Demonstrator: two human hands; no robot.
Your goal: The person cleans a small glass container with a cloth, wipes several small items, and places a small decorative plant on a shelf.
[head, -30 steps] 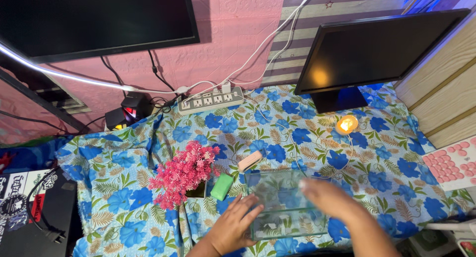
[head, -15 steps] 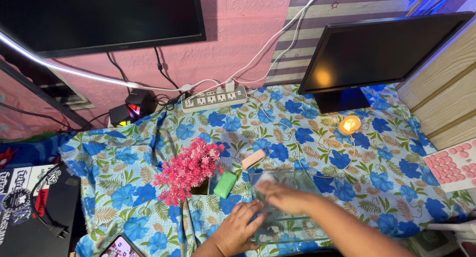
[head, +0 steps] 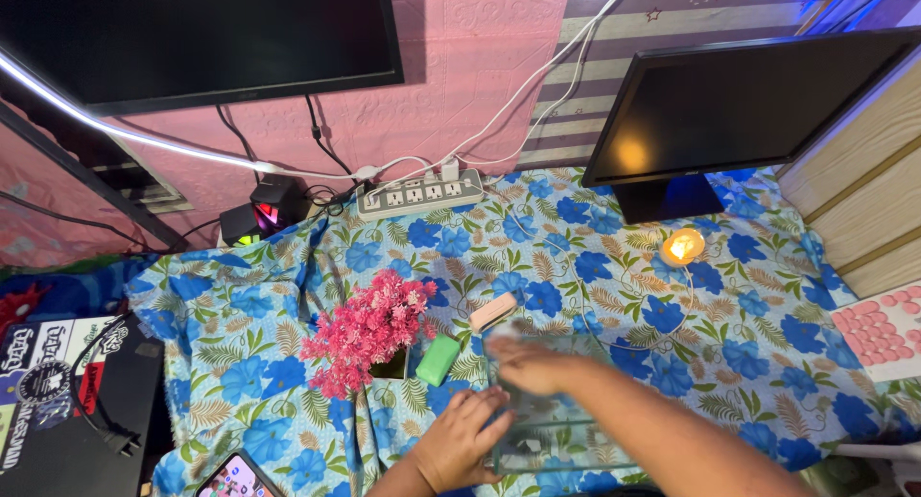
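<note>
The left hand [head: 459, 444] braces flat, fingers spread, against the glass tank [head: 556, 406]; the right hand [head: 532, 365] blurs inside, its grip unclear. The glass looks rigid, slippery and fragile, best held by its side walls.

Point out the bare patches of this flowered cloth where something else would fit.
Free: the cloth between the small lit lamp and the pink keyboard; the stretch between the power strip and the pink flowers; the left part by the black laptop. Crowded: flowers, green block, pink block, glass tank under the left hand and right hand.
</note>
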